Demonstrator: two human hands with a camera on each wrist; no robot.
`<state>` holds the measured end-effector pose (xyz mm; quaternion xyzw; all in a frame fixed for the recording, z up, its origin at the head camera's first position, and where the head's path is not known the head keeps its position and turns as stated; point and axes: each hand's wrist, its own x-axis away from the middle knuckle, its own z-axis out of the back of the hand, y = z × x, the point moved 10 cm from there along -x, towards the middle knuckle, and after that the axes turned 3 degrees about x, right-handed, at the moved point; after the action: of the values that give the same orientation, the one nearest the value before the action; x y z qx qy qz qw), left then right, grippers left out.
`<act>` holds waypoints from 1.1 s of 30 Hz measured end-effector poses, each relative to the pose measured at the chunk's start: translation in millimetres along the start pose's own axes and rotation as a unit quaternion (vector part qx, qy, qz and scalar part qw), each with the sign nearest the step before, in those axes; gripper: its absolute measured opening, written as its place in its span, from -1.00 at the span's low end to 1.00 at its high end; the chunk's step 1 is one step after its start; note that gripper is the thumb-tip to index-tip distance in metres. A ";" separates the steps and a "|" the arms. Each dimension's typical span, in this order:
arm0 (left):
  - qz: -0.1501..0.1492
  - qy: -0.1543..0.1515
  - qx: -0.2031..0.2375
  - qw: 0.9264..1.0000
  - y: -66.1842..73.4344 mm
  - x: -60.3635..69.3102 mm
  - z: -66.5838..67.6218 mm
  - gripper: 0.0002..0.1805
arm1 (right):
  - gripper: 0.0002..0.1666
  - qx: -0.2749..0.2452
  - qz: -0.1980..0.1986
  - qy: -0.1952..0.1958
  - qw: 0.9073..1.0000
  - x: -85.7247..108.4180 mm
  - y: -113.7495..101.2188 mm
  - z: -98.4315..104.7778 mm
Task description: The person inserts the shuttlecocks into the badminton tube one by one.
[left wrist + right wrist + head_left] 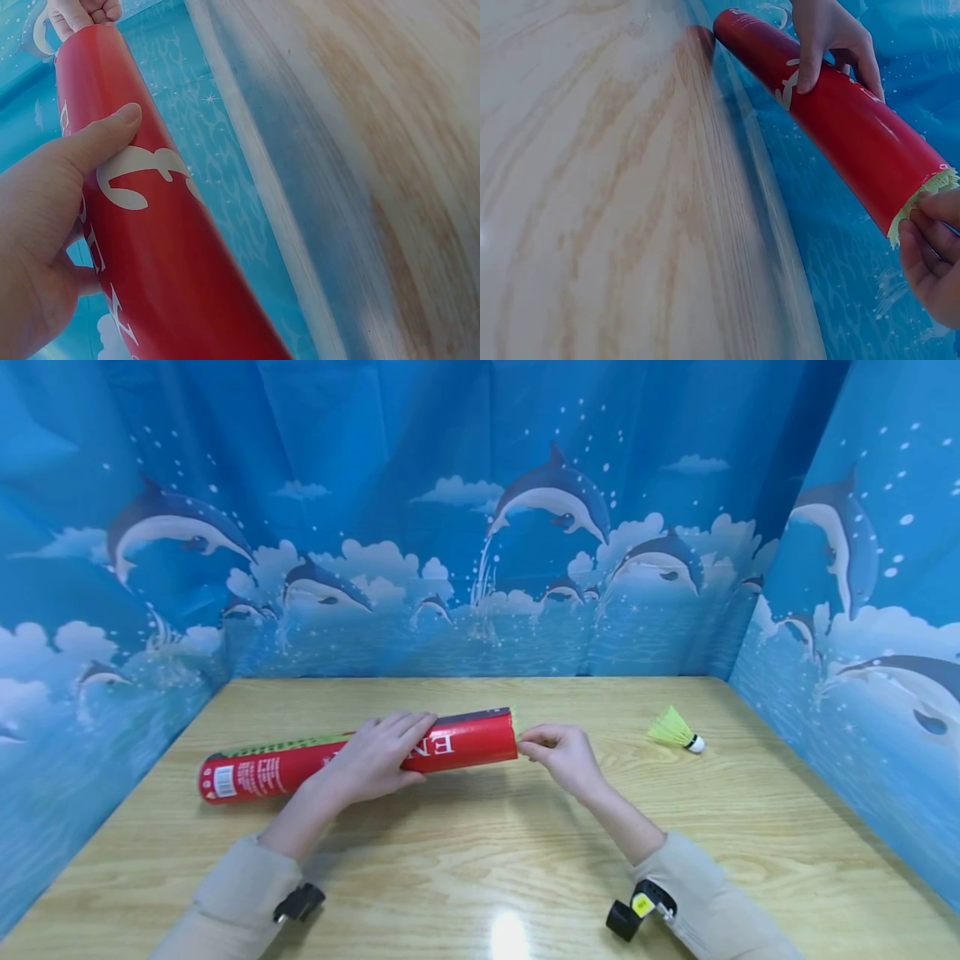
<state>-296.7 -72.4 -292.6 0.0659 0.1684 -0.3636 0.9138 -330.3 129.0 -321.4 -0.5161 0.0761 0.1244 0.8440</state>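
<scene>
A red shuttlecock tube [476, 747] with white lettering lies tilted over the wooden table, its right end raised and its barcode end low at the left. Across its middle, my left hand [378, 760] grips it, thumb on the near side, also plain in the left wrist view. The jagged yellow-green skirt of a shuttlecock [904, 215] shows at the tube's right mouth. My right hand [566, 758] pinches that skirt's edge between thumb and fingers. The rest of this shuttlecock is hidden inside the tube.
Another yellow shuttlecock [672, 729] with a white cork lies on the table [480, 860] to the right of my right hand. A blue dolphin-print curtain [420, 568] stands along the table's back and sides.
</scene>
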 end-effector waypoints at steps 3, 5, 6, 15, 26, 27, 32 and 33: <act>0.000 0.003 0.001 1.000 0.1 -0.1 0.9 -0.02 | -0.85 0.001 0.006 -0.002 1.000 1.1 -2.2 -2.8; -0.001 0.005 0.002 1.000 0.2 0.0 1.3 -0.02 | -0.84 0.003 0.006 -0.004 1.000 1.7 -3.1 -4.3; -0.001 0.006 0.003 1.000 0.2 0.2 1.5 -0.02 | -0.84 0.006 0.006 -0.004 1.000 1.9 -3.5 -4.8; -0.004 0.004 0.002 1.000 0.8 0.0 0.5 -0.02 | -0.82 0.018 0.008 -0.017 1.000 1.6 -3.5 -6.5; -0.001 -0.005 0.004 1.000 0.5 -0.4 -1.2 -0.01 | -0.79 0.025 -0.014 -0.044 0.999 1.4 3.0 -7.0; 0.000 -0.005 0.006 1.000 0.4 -0.4 -1.1 -0.01 | -0.78 0.025 -0.017 -0.048 0.998 1.6 3.6 -7.0; 0.008 -0.009 0.014 1.000 -1.3 -0.6 -2.1 -0.01 | -0.73 0.005 -0.025 -0.064 0.998 2.4 7.3 -3.8; 0.010 -0.010 0.015 1.000 -1.6 -0.7 -2.3 -0.01 | -0.72 0.001 -0.026 -0.066 0.997 2.4 8.6 -2.1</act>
<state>-298.8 -72.5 -294.6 0.0774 0.1528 -0.3578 0.9180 -330.5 131.2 -330.4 -0.5074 0.0067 0.1361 0.8509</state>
